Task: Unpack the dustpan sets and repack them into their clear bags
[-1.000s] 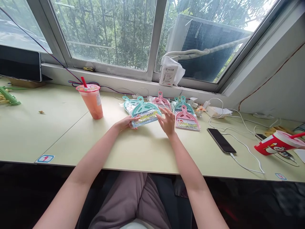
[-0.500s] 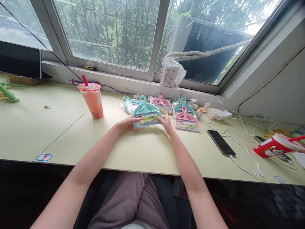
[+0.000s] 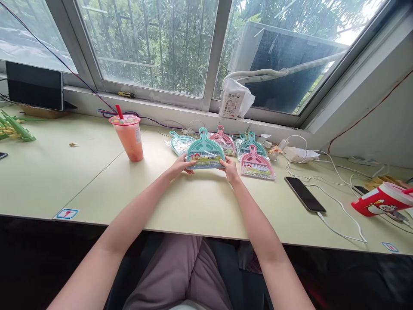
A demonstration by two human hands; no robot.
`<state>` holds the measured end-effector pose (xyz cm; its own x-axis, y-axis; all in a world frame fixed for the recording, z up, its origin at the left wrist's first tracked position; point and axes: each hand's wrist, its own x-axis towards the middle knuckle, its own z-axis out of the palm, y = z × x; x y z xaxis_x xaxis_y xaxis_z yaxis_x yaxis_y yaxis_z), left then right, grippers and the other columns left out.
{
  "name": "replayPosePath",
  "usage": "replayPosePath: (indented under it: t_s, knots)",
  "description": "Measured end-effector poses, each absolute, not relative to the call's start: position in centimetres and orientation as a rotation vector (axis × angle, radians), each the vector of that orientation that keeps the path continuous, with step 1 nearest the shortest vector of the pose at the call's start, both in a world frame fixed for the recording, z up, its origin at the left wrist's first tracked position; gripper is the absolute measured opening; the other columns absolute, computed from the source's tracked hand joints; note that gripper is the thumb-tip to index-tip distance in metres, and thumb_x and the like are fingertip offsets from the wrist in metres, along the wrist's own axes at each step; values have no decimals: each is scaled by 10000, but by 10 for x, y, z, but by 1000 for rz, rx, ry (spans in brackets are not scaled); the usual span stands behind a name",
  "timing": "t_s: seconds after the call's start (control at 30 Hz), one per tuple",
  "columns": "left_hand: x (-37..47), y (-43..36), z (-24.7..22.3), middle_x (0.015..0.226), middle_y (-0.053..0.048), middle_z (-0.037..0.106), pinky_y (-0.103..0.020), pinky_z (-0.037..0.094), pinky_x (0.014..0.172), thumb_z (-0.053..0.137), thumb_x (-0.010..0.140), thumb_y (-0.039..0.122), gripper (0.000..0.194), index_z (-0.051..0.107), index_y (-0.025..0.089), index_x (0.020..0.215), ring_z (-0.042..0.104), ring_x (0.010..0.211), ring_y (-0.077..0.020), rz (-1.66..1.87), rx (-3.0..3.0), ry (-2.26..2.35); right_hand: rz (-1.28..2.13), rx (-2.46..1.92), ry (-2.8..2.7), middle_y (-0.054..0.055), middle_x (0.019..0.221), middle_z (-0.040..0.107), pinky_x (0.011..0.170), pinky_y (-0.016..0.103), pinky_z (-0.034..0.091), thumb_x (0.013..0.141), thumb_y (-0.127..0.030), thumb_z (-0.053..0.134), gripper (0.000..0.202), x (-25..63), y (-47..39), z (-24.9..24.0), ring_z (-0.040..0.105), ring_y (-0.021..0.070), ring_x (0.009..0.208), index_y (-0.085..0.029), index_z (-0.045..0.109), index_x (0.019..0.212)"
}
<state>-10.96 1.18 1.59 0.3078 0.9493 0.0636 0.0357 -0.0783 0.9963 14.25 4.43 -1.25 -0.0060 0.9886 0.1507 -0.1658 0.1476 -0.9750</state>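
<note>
A teal mini dustpan and brush set (image 3: 205, 150) in clear wrap, with a printed label, is tilted up between my two hands. My left hand (image 3: 181, 167) is closed on its lower left corner, thumb on the front. At the lower right corner my right hand (image 3: 229, 168) grips it the same way. Behind it lie another teal wrapped set (image 3: 180, 141) and a pink set (image 3: 222, 138). To the right, a pink wrapped set (image 3: 256, 162) lies in front of a further teal set (image 3: 251, 144).
A cup of orange-pink drink (image 3: 129, 140) stands left of my hands. On the right lie a phone (image 3: 305, 193) on a white cable and a tilted red cup (image 3: 380, 200). A tablet (image 3: 35, 86) stands far left; a tissue pack (image 3: 232, 102) rests on the sill.
My right hand has shifted down along the held set's right edge to its lower corner. The set sits more level and square to me. The view has swung slightly left.
</note>
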Motion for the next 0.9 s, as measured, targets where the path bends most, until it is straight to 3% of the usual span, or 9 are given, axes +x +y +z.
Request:
replayPosePath:
  t_s: [0.17, 0.37, 0.47, 0.6, 0.77, 0.9]
  knots:
    - [-101, 16, 11, 1019, -124, 698, -222, 492, 399, 710, 756, 376, 529, 499, 134, 1177, 631, 451, -122, 1141, 1344, 1103, 1220, -975, -1189, 73, 996, 715, 744, 371, 603, 669, -445, 708, 452, 135, 45, -16, 678, 221, 897, -170, 650, 1023]
    - [-104, 19, 10, 1057, -131, 691, -203, 454, 363, 658, 782, 320, 456, 510, 133, 1171, 609, 422, -104, 1166, 1401, 1191, 1211, -968, -1297, 77, 1158, 661, 612, 305, 610, 759, -467, 659, 447, 134, 34, -9, 635, 226, 1009, -218, 625, 1128]
    - [-108, 24, 6, 1121, -141, 678, -217, 487, 382, 680, 759, 304, 459, 536, 140, 1163, 637, 478, -122, 1124, 1381, 1252, 1106, -1069, -1330, 71, 1062, 678, 514, 237, 552, 691, -409, 718, 498, 129, 33, -11, 636, 210, 931, -206, 621, 1134]
    - [-105, 30, -2, 1156, -141, 665, -262, 547, 423, 714, 728, 307, 463, 575, 150, 1140, 677, 573, -170, 1142, 1346, 1374, 960, -1262, -1233, 58, 912, 686, 435, 191, 419, 681, -353, 668, 423, 119, 38, -18, 609, 175, 776, -175, 645, 1064]
    - [-91, 34, -1, 1124, -147, 674, -262, 532, 404, 698, 752, 315, 409, 586, 130, 1099, 643, 487, -142, 1191, 1359, 1380, 829, -1325, -1168, 68, 964, 700, 521, 236, 461, 718, -351, 603, 381, 118, 43, -22, 627, 191, 813, -176, 662, 1052]
    - [-69, 44, 7, 1039, -143, 694, -243, 510, 403, 667, 788, 303, 370, 559, 105, 1081, 626, 448, -125, 1192, 1384, 1271, 666, -1419, -1081, 88, 1139, 686, 814, 339, 529, 781, -390, 567, 479, 127, 47, -23, 633, 236, 1048, -204, 594, 1221]
